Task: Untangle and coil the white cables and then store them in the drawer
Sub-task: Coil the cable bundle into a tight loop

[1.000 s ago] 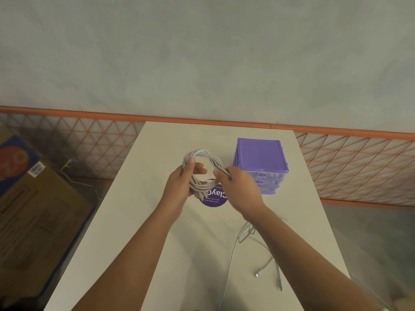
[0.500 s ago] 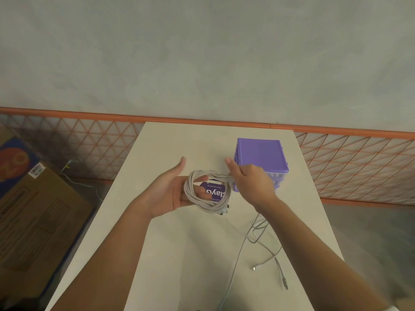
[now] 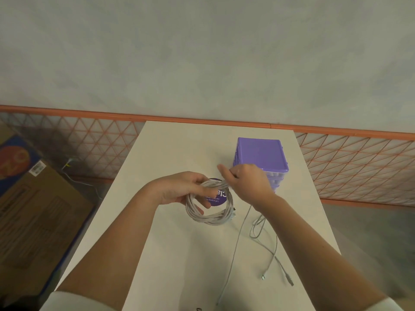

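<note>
Broadly, a pale table [image 3: 170, 254] runs away from the viewer toward a grey wall [image 3: 202, 52] edged with an orange lattice strip [image 3: 359, 167], and a brown cardboard box [image 3: 38, 218] sits on the floor to the left. At the table's far right stands a purple drawer unit [image 3: 260, 157], its stacked drawers partly hidden behind the right hand. Over the middle of the table both bare arms reach forward. The left hand [image 3: 177, 189] is closed around the near-left side of a coiled white cable [image 3: 210, 212], fingers threaded through the loop, holding it just above the surface. The right hand [image 3: 247, 181] pinches the top of the same coil at the point where its strands gather, thumb and fingers narrowed onto them. A round purple sticker [image 3: 219, 197] with white lettering shows through the ring, lying on the table. To the right, loose white cables [image 3: 258, 230] trail across the tabletop beneath the right forearm, ending in two small connectors [image 3: 262, 277] near the front edge.
</note>
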The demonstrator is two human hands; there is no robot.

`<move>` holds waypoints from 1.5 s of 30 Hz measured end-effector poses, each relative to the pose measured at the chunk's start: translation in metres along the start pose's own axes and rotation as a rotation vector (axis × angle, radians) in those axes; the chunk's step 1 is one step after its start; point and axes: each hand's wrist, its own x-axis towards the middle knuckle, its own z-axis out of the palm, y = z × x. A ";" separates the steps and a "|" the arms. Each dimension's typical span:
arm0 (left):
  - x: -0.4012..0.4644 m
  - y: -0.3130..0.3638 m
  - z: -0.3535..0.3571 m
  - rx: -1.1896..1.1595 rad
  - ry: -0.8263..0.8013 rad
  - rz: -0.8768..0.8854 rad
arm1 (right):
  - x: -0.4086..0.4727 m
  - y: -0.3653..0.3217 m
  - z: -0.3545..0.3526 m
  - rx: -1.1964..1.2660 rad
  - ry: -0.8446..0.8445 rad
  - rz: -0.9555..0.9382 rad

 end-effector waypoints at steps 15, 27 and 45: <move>0.010 0.004 0.021 0.315 0.299 0.118 | 0.016 0.005 0.000 0.657 0.000 0.099; 0.018 -0.005 0.023 -0.324 0.497 0.324 | -0.020 0.023 0.057 0.869 -0.012 0.344; 0.019 0.000 0.023 0.125 0.650 0.102 | -0.019 -0.005 0.041 1.206 -0.202 0.297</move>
